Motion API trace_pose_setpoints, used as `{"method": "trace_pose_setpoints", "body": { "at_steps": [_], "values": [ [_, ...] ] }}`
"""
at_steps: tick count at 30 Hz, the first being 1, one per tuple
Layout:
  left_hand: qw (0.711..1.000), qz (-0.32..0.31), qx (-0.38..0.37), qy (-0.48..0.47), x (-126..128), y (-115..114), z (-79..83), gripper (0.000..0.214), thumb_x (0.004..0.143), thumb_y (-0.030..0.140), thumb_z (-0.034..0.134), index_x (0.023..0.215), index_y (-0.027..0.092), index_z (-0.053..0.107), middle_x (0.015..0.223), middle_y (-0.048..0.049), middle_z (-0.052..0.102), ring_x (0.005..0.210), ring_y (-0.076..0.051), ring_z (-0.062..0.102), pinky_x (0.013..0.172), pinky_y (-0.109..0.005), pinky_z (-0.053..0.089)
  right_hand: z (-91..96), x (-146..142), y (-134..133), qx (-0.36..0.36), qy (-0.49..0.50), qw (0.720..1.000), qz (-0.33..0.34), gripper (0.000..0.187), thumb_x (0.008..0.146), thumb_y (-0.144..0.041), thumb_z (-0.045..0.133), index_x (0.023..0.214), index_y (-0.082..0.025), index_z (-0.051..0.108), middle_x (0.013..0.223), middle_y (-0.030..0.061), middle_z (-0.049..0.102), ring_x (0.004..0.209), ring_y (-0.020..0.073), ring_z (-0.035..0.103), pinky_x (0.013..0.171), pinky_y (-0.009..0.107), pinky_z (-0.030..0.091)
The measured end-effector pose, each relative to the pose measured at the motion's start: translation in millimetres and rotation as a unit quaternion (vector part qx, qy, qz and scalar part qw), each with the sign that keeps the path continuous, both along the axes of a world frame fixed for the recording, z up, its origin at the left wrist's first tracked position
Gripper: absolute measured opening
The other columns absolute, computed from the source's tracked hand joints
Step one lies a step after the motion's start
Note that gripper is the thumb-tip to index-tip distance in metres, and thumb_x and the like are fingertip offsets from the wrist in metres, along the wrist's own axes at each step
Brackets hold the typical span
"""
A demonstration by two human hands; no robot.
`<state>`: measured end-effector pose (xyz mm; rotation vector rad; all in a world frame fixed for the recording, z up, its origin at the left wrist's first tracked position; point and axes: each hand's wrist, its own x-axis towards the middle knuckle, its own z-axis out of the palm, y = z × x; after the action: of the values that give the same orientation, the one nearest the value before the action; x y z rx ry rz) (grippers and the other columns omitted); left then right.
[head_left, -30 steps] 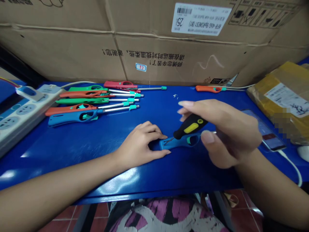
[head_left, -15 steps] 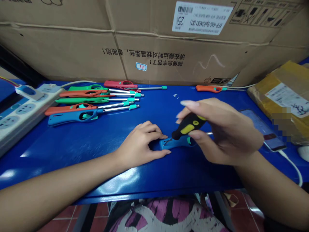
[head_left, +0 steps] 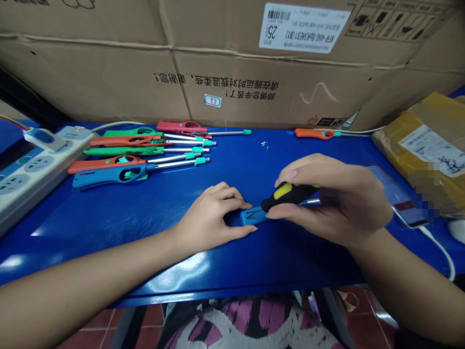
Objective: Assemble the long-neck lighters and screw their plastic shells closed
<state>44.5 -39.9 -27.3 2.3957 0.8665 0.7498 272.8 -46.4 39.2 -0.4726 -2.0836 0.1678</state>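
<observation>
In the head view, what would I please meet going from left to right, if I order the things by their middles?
Power strip, unheld blue lighter, left hand, screwdriver, right hand, phone.

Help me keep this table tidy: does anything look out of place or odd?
Printing on the large cardboard is upside down. One orange lighter lies apart from the lighter group, and small pale bits lie loose on the blue table, like stray scraps.

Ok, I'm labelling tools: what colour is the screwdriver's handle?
The screwdriver's handle is black with yellow, best seen in the head view.
</observation>
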Motion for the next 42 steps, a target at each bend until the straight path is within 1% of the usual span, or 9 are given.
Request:
{"method": "trace_pose_setpoints", "body": {
  "at_steps": [2, 6, 12, 17, 23, 29, 36, 39, 42],
  "values": [
    [1.000, 0.001, 0.002, 0.001, 0, -1, 0.3, 0.028, 0.082, 0.042, 0.080, 0.099, 0.020, 0.074, 0.095, -0.0029, 0.070, 0.088, -0.020, 0.059, 0.083, -0.037, 0.048, -1.5, -1, -2, 0.002, -0.016, 0.999, -0.031, 0.051, 0.088, -0.026, 0.074, 0.136, -0.030, 0.058, 0.109, 0.0029, 0.076, 0.088, 0.0210, 0.075, 0.078, 0.035, 0.064],
    [1.000, 0.001, 0.005, 0.001, 0, 0, -0.1, 0.031, 0.082, 0.044, 0.080, 0.101, 0.020, 0.073, 0.095, -0.0035, 0.070, 0.088, -0.020, 0.059, 0.083, -0.038, 0.048, -4.0, -1, -6, -0.147, -0.033, 0.989, -0.006, 0.053, 0.100, -0.022, 0.048, 0.152, -0.029, 0.041, 0.148, 0.0074, 0.057, 0.115, 0.0252, 0.069, 0.086, 0.042, 0.063],
    [1.000, 0.003, 0.006, 0.004, 0, 1, -0.3, 0.029, 0.082, 0.043, 0.079, 0.100, 0.021, 0.074, 0.094, -0.0031, 0.069, 0.087, -0.020, 0.059, 0.082, -0.037, 0.048, -5.2, -4, 4, 0.050, 0.002, 0.999, -0.022, 0.059, 0.085, -0.024, 0.077, 0.141, -0.026, 0.056, 0.111, 0.0054, 0.075, 0.092, 0.0215, 0.070, 0.080, 0.036, 0.062],
    [1.000, 0.004, 0.005, 0.001, 0, 0, -0.1, 0.031, 0.082, 0.044, 0.080, 0.100, 0.021, 0.073, 0.095, -0.0036, 0.070, 0.088, -0.020, 0.060, 0.083, -0.037, 0.048, -1.9, -1, -1, -0.065, -0.023, 0.998, -0.007, 0.052, 0.094, -0.016, 0.055, 0.145, -0.024, 0.052, 0.140, 0.0100, 0.063, 0.108, 0.0264, 0.070, 0.090, 0.046, 0.061],
    [1.000, 0.003, 0.007, 0.001, 0, 0, -0.1, 0.029, 0.082, 0.043, 0.080, 0.099, 0.020, 0.073, 0.094, -0.0034, 0.070, 0.088, -0.020, 0.059, 0.082, -0.037, 0.048, -4.7, -3, 4, 0.005, 0.059, 0.998, -0.017, 0.046, 0.082, -0.027, 0.079, 0.126, -0.031, 0.065, 0.096, 0.0014, 0.074, 0.091, 0.0230, 0.069, 0.074, 0.037, 0.063],
    [1.000, 0.005, 0.004, 0.003, 0, 0, 0.5, 0.030, 0.082, 0.044, 0.080, 0.100, 0.021, 0.074, 0.097, -0.0037, 0.071, 0.089, -0.021, 0.060, 0.084, -0.038, 0.049, 1.7, -1, -5, -0.117, 0.019, 0.993, -0.008, 0.038, 0.094, -0.020, 0.053, 0.129, -0.027, 0.062, 0.121, 0.0058, 0.071, 0.114, 0.0267, 0.067, 0.089, 0.046, 0.062],
    [1.000, 0.001, -0.001, 0.004, 0, 0, -0.1, 0.029, 0.082, 0.041, 0.080, 0.100, 0.020, 0.073, 0.098, -0.0039, 0.071, 0.090, -0.021, 0.060, 0.085, -0.039, 0.049, -8.7, -11, -3, -0.049, 0.048, 0.996, -0.051, 0.017, 0.090, -0.014, 0.058, 0.099, -0.026, 0.065, 0.088, 0.0026, 0.068, 0.086, 0.0196, 0.067, 0.074, 0.035, 0.058],
    [1.000, 0.000, 0.002, 0.001, 1, 1, 0.1, 0.030, 0.082, 0.041, 0.080, 0.101, 0.020, 0.074, 0.097, -0.0036, 0.071, 0.088, -0.021, 0.060, 0.084, -0.038, 0.049, -17.4, -17, -5, -0.126, 0.074, 0.987, -0.067, 0.014, 0.086, -0.012, 0.060, 0.093, -0.024, 0.061, 0.090, 0.0042, 0.064, 0.083, 0.0192, 0.064, 0.066, 0.032, 0.054],
    [1.000, 0.002, 0.008, 0.003, 1, 1, -0.1, 0.031, 0.082, 0.041, 0.080, 0.102, 0.018, 0.074, 0.096, -0.0041, 0.071, 0.088, -0.021, 0.060, 0.083, -0.039, 0.049, -23.2, -19, -6, -0.233, 0.062, 0.970, -0.041, 0.042, 0.073, -0.007, 0.062, 0.111, -0.023, 0.056, 0.107, 0.0052, 0.062, 0.074, 0.0152, 0.058, 0.058, 0.027, 0.049]
  ]
}}
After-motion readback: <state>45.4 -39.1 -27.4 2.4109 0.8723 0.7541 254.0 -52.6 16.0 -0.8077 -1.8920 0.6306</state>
